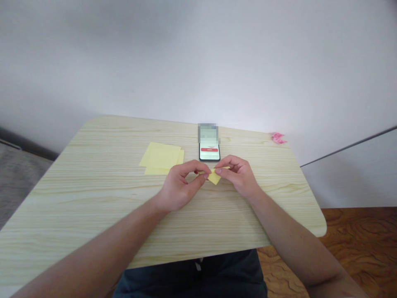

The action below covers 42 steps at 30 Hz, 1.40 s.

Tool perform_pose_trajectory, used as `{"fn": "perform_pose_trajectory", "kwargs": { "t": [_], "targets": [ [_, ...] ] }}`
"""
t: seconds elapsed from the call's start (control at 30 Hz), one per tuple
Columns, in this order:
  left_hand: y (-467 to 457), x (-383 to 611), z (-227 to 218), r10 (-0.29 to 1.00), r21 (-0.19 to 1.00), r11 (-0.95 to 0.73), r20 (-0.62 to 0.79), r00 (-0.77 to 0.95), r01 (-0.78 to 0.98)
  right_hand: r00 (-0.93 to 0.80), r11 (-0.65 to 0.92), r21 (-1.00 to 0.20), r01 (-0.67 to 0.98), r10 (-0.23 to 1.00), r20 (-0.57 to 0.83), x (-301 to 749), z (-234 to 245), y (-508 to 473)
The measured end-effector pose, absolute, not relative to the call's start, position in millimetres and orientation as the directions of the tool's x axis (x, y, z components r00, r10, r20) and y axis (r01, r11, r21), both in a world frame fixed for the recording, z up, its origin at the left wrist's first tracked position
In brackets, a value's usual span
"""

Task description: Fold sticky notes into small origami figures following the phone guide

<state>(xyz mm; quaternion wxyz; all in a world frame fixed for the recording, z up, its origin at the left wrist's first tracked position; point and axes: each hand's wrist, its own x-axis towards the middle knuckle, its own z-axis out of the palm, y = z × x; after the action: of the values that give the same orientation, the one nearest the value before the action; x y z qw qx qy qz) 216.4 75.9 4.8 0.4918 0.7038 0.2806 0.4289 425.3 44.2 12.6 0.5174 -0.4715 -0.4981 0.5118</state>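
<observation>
A small folded piece of yellow paper (pixel 215 177) is pinched between my two hands above the middle of the table. My left hand (pixel 182 184) grips its left side between thumb and fingers. On the other side, my right hand (pixel 238 176) pinches the paper near its top. One pointed corner hangs down toward me, and the fingers hide part of the folds. Just beyond my hands lies a phone (pixel 209 155) with its screen lit and the upper part blurred. Flat yellow paper sheets (pixel 161 156) overlap on the table to the left of my left hand.
A pink folded paper figure (pixel 278 138) sits at the table's back right corner. The wood-grain table (pixel 93 182) meets a white wall (pixel 198 62) at its back edge. Its rounded right corner overhangs a brown wooden floor (pixel 359 244).
</observation>
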Motion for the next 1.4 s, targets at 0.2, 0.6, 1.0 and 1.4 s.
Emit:
{"fn": "perform_pose_trajectory", "kwargs": {
  "t": [0.2, 0.6, 1.0, 1.4],
  "targets": [
    [76, 215, 6, 0.805, 0.922, -0.387, 0.346, 0.482, -0.016, -0.058, -0.039, -0.999, -0.028, 0.998, -0.037, 429, 13, 47],
    [76, 213, 11, 0.751, 0.869, -0.494, 0.415, 0.513, 0.021, -0.047, 0.032, -0.999, 0.025, 0.998, 0.030, 429, 12, 44],
    [77, 216, 12, 0.841, 0.867, -0.466, 0.373, 0.391, 0.175, 0.007, 0.264, -0.929, 0.259, 0.961, 0.275, 425, 13, 38],
    [76, 218, 9, 0.834, 0.855, -0.486, 0.392, 0.390, 0.181, -0.015, 0.139, -0.989, 0.060, 0.990, 0.138, 421, 15, 38]
  ]
}}
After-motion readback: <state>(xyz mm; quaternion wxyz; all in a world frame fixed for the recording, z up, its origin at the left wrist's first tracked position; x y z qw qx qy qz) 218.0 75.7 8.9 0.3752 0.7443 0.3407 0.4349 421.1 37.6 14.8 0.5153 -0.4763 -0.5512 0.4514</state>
